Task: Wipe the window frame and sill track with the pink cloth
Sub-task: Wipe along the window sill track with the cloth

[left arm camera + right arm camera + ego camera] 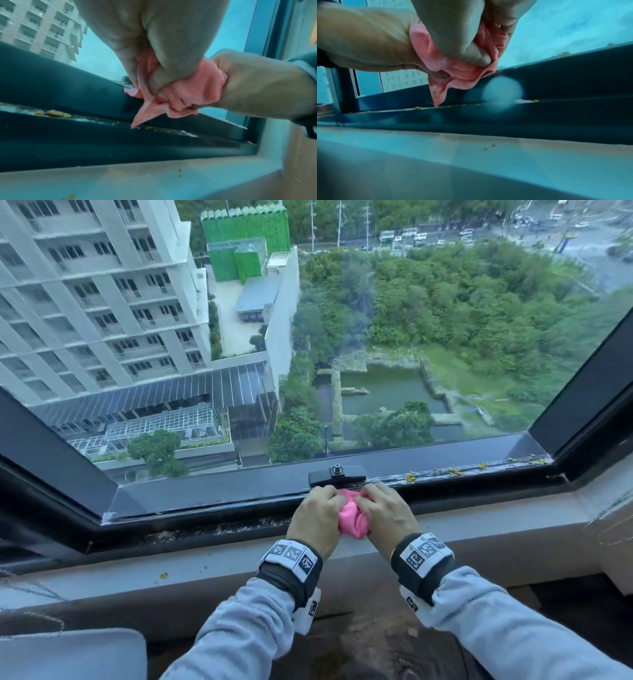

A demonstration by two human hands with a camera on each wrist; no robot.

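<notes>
the cloth (351,518), pink and bunched, sits between my hands just above the sill track (219,527), one corner hanging down toward it. my left hand (317,517) and right hand (383,513) both grip it with curled fingers. it looks soft, light and floppy; i'd hold the wad, not the corner. yellow crumbs (455,471) dot the frame (205,491) near the latch (337,475).

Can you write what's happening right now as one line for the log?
step: bunching cloth | left hand: grips pink cloth | right hand: grips it too | sill track: yellow bits unwiped
</notes>
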